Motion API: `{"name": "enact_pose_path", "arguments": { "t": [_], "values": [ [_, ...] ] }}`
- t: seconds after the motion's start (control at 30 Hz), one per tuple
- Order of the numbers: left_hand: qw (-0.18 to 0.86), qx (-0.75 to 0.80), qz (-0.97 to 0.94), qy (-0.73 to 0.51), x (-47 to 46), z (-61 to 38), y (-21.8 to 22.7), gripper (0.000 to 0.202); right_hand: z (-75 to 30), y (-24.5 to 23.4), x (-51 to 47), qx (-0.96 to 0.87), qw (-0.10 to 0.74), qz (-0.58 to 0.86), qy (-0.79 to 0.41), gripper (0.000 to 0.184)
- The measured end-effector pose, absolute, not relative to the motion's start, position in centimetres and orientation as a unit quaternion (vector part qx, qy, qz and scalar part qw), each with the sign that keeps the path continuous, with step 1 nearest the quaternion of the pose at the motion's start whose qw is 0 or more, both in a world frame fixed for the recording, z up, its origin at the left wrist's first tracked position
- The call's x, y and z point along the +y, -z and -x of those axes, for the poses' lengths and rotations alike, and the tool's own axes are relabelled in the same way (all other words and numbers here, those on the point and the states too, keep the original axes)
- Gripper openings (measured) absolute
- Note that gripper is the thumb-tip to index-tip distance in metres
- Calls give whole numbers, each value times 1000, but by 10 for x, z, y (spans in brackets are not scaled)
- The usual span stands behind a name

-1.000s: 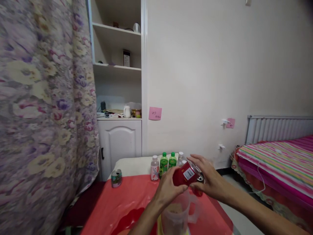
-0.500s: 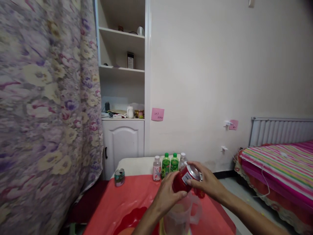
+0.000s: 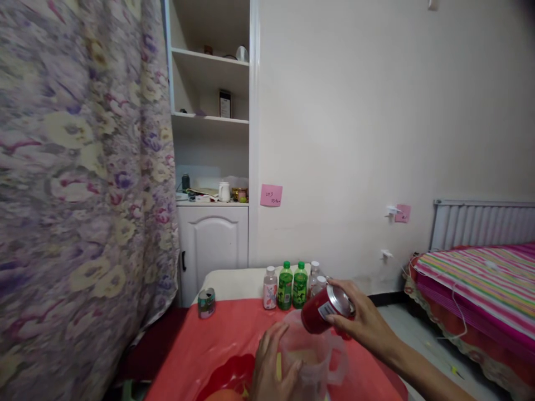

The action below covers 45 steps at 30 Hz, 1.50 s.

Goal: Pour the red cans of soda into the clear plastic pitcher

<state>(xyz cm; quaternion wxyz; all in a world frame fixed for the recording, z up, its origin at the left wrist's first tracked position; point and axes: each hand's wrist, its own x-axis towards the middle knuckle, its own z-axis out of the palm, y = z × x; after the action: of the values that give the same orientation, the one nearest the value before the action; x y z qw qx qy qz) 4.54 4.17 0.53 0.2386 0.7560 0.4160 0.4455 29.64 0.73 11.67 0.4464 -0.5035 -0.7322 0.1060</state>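
My right hand [image 3: 355, 314] grips a red drink can [image 3: 320, 312], tilted with its silver end up to the right and its other end low over a translucent plastic pitcher [image 3: 311, 362]. The pitcher has a handle on its right and something pale inside. Against the pitcher's left side lies my left hand [image 3: 271, 362], thumb on the near wall and fingers round the far side. Left of that hand sits a red scalloped bowl [image 3: 228, 376] with orange and yellow contents, partly out of frame. Another red item behind the can is mostly hidden.
Two green-capped bottles [image 3: 292, 287], a pink-labelled bottle [image 3: 270, 288] and further white-capped bottles [image 3: 318, 278] stand at the table's back. An opened can [image 3: 206, 303] sits at the back left of the red-covered table [image 3: 246, 323]. A bed [image 3: 476, 289] is to the right.
My left hand has let go of the red can and moved down to the pitcher's left side. The can, now in my right hand alone, has shifted slightly right and tipped further.
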Motion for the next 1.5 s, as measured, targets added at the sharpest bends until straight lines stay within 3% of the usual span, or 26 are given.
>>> {"name": "enact_pose_path", "arguments": {
  "t": [0.23,0.73,1.17,1.33,1.5],
  "values": [
    [200,414,-777,-431,45,-44,17,53,-302,-114,9,-741,425,511,-94,58],
    [162,433,-791,-401,46,-41,16,54,-307,-117,4,-742,415,514,-114,62],
    [209,414,-774,-431,43,-40,3,53,-308,-110,1,-721,441,518,-131,61],
    [212,421,-778,-416,44,-40,4,55,-310,-108,3,-664,501,532,-159,61],
    [189,427,-782,-414,43,-37,2,53,-309,-85,10,-502,627,477,-356,56]
  ]
}}
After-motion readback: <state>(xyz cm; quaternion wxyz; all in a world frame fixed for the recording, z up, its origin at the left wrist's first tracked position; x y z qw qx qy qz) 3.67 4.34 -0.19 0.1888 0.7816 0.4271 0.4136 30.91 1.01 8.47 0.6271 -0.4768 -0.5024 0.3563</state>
